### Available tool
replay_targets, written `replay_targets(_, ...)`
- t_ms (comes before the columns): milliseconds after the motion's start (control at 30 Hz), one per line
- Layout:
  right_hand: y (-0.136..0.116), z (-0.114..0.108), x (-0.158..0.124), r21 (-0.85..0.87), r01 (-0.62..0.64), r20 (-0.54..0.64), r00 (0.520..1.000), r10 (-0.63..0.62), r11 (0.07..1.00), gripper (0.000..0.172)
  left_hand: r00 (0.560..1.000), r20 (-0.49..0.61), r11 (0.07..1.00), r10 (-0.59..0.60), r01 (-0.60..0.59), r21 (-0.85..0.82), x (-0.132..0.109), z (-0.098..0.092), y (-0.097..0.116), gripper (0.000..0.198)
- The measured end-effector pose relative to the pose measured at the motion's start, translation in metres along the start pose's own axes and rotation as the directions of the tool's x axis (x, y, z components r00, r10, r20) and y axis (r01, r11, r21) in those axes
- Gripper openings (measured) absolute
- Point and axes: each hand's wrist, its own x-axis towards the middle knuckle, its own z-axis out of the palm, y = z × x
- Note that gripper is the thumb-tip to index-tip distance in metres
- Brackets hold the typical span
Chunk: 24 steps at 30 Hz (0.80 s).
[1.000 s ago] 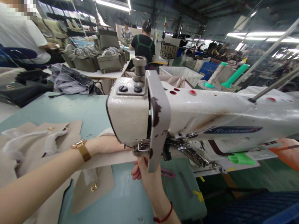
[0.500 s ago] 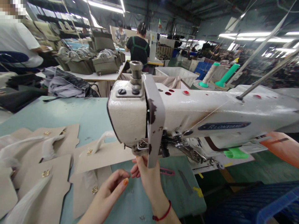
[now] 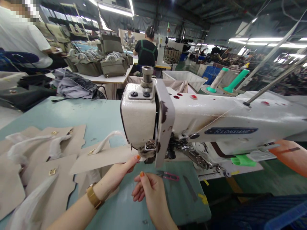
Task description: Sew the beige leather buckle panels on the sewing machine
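A beige bag panel [image 3: 103,159] with a plastic-wrapped handle [image 3: 111,137] and a gold buckle lies under the head of a white sewing machine [image 3: 139,119]. My left hand [image 3: 121,174] pinches the panel's near edge close to the needle area, thumb on top and the other fingers hidden beneath. Below the machine head, my right hand [image 3: 153,191] hangs over the table, its fingers loosely curled, the thumb apart from them and nothing between. Just right of it, pink-handled thread snips [image 3: 171,176] lie on the table.
More beige panels [image 3: 57,183] with wrapped handles overlap at the left of the green table [image 3: 100,110]. Thread cones [image 3: 236,81] stand behind the machine. A grey-black jacket [image 3: 74,84] lies beyond the table. Co-workers [image 3: 146,52] sit near finished bags [image 3: 115,65].
My left hand has moved up and right onto the panel's edge. The right hand has come down from the needle area. The whole view has shifted slightly.
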Motion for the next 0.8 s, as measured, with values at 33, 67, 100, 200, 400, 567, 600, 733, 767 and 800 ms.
replay_targets(33, 0.001, -0.001, -0.003, 0.003, -0.012, 0.002, 1.0, 0.012, 1.0, 0.065, 1.0, 0.001, 1.0, -0.003, 0.003, 0.025, 0.0, 0.0, 0.001, 0.039)
replay_targets(67, 0.001, -0.001, -0.005, 0.002, -0.021, 0.003, 1.0, 0.021, 1.0, 0.064, 1.0, 0.002, 0.999, -0.002, 0.002, 0.046, 0.0, 0.0, 0.002, 0.04)
replay_targets(100, 0.001, -0.002, -0.007, -0.001, -0.029, 0.005, 1.0, 0.029, 1.0, 0.064, 1.0, 0.005, 0.998, 0.0, 0.0, 0.067, 0.0, 0.001, 0.004, 0.041)
replay_targets(200, 0.001, -0.002, -0.01, -0.009, -0.043, 0.022, 0.999, 0.043, 0.999, 0.064, 1.0, -0.003, 0.995, 0.011, -0.011, 0.101, 0.0, 0.001, 0.007, 0.044)
replay_targets(400, 0.006, 0.001, -0.014, -0.03, -0.067, 0.074, 0.995, 0.069, 0.997, 0.066, 0.998, -0.028, 0.995, 0.06, -0.057, 0.087, 0.003, 0.001, 0.006, 0.037)
replay_targets(567, 0.008, 0.002, -0.016, -0.035, -0.087, 0.094, 0.991, 0.09, 0.996, 0.066, 0.994, -0.071, 0.995, 0.084, -0.08, 0.051, 0.001, 0.006, 0.004, 0.038)
replay_targets(600, 0.009, 0.002, -0.016, -0.03, -0.084, 0.098, 0.991, 0.087, 0.996, 0.065, 0.992, -0.082, 0.995, 0.095, -0.091, 0.048, 0.001, 0.007, 0.004, 0.038)
replay_targets(733, 0.01, 0.002, -0.017, -0.01, -0.081, 0.121, 0.989, 0.082, 0.997, 0.065, 0.982, -0.146, 0.992, 0.123, -0.121, 0.022, -0.002, 0.014, -0.001, 0.036)
replay_targets(767, 0.01, 0.002, -0.017, -0.006, -0.085, 0.125, 0.989, 0.085, 0.996, 0.064, 0.979, -0.164, 0.992, 0.123, -0.122, 0.014, -0.002, 0.016, -0.002, 0.036)
replay_targets(800, 0.01, 0.001, -0.018, -0.005, -0.088, 0.127, 0.988, 0.088, 0.996, 0.064, 0.976, -0.184, 0.993, 0.117, -0.118, 0.007, -0.003, 0.018, -0.003, 0.036)
